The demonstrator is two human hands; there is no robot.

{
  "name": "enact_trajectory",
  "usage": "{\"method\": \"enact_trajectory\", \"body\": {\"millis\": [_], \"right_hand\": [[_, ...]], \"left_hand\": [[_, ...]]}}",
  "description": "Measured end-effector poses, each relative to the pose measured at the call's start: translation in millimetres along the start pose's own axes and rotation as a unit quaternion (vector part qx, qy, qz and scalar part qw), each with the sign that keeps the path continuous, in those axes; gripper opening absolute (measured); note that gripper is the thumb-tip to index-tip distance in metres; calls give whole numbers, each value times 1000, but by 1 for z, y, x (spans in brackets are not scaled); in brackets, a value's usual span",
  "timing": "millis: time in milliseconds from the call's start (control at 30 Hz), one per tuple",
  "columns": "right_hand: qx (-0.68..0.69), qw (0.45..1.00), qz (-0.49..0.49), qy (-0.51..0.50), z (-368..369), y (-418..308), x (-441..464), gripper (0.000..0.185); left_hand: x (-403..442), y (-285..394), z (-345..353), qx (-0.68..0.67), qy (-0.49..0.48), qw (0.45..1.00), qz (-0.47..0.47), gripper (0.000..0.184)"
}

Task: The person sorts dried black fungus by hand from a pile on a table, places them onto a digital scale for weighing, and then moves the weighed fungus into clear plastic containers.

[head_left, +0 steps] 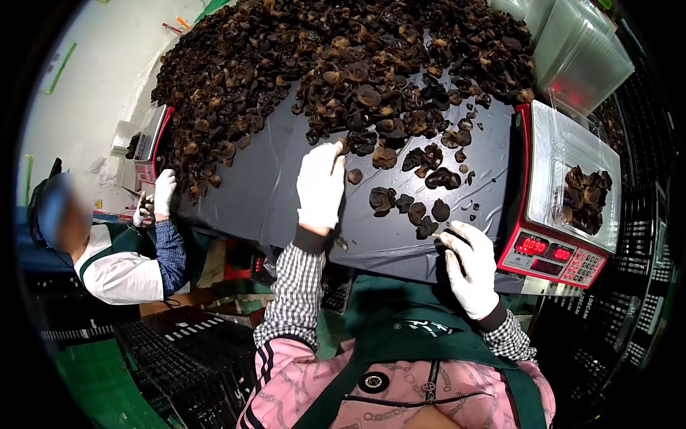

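My left hand (321, 184), in a white glove, reaches over the grey table (282, 175) with its fingertips at a dark mushroom piece (361, 142) by the edge of the large pile (371, 68). Its fingers are pressed together. My right hand (469, 266), gloved too, hovers at the table's front edge with fingers apart and nothing in them. Just up and left of it lie loose dark pieces (426, 227). More loose pieces are scattered between the pile and my hands. A clump of mushrooms (587, 199) rests in a clear tray on the scale (544, 161) at the right.
Stacked clear plastic trays (582, 61) stand beyond the scale. A co-worker (125, 261) with gloved hands is at the table's left end, near a second red scale (150, 143). Black crates (179, 357) stand below at the left.
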State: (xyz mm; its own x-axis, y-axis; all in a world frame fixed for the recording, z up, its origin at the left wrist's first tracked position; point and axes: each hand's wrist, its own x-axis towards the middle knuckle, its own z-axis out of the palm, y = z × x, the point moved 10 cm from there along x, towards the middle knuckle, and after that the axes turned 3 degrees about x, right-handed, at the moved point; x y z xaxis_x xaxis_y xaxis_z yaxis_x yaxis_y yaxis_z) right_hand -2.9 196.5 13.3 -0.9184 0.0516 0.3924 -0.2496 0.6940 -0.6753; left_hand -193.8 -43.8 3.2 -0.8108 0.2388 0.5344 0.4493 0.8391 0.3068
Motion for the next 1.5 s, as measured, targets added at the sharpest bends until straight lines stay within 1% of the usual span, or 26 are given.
{"method": "enact_trajectory", "body": {"millis": [100, 200, 233, 367, 467, 533, 633, 667, 733, 767, 800, 867, 900, 933, 967, 1000, 1033, 1067, 1133, 1167, 1200, 1267, 1333, 1367, 1433, 1500], "right_hand": [[51, 998, 16, 43, -15, 3, -6, 29], [97, 991, 59, 68, -27, 13, -15, 23], [101, 990, 69, 66, -30, 13, -16, 21], [134, 985, 92, 61, -26, 19, -19, 20], [189, 974, 116, 44, -17, 15, -14, 20], [207, 970, 125, 32, -13, 12, -13, 20], [251, 955, 159, -2, -1, 13, -18, 17], [325, 921, 215, -11, 8, 21, -24, 17], [462, 827, 319, -27, 29, 30, -40, 19], [518, 777, 355, -49, 38, 30, -45, 23], [570, 744, 343, -66, 45, 28, -45, 35], [689, 613, 375, -92, 64, 18, -43, 54], [724, 564, 379, -116, 73, 11, -43, 69], [765, 510, 373, -123, 79, 4, -42, 73], [788, 478, 373, -108, 81, 0, -40, 74], [810, 444, 372, -93, 83, -4, -37, 74], [783, 444, 433, -43, 88, 6, -47, 72], [863, 312, 395, -42, 93, -1, -38, 68], [710, 415, 568, 16, 103, 26, -76, 54], [702, 437, 562, -9, 101, 28, -82, 46], [693, 459, 554, -34, 99, 33, -91, 40], [722, 443, 530, -50, 105, 39, -101, 30], [722, 469, 508, -24, 97, 41, -95, 28], [705, 504, 497, -45, 92, 39, -91, 30], [668, 570, 472, -83, 80, 34, -76, 43], [698, 538, 463, -95, 73, 18, -64, 61]], "left_hand": [[16, -13, 26, 10, 19, 999, 49, 37], [23, -36, 41, -8, -48, 999, -24, 38], [21, -43, 36, -20, -28, 997, -72, 37], [35, -8, 25, -65, -6, 998, 12, 39], [45, -11, 61, -61, -69, 996, -21, 38], [52, -20, 70, -146, -74, 986, -41, 26], [53, -21, 62, -139, -49, 989, -24, 18], [50, -24, 54, -160, -36, 985, -60, 18], [44, -9, 17, -163, 22, 985, -58, 16], [37, -1, 2, -222, 9, 969, -105, 15], [23, 8, -6, -323, -49, 922, -209, 13], [6, 62, -38, -273, -93, 956, -61, 13], [-6, 92, -46, -288, -127, 949, -9, 14], [-22, 122, -48, -309, -178, 934, 24, 15], [-38, 155, -53, -290, -162, 931, 152, 16], [-56, 166, -43, -347, -218, 906, 103, 15], [-83, 193, -38, -272, -234, 900, 248, 20], [-90, 193, -27, -302, -279, 898, 153, 26], [-88, 197, -27, -335, -298, 882, 143, 30], [-97, 205, -29, -251, -260, 877, 317, 30], [-75, 180, -33, -278, -237, 910, 198, 31], [-43, 146, -22, -192, -172, 959, 117, 35], [-38, 116, 0, -31, -147, 985, 83, 41], [-46, 97, 18, -54, -149, 983, 92, 47], [-50, 86, 15, -94, -131, 985, 57, 45], [-51, 95, -12, -138, -120, 983, 3, 41]]}}
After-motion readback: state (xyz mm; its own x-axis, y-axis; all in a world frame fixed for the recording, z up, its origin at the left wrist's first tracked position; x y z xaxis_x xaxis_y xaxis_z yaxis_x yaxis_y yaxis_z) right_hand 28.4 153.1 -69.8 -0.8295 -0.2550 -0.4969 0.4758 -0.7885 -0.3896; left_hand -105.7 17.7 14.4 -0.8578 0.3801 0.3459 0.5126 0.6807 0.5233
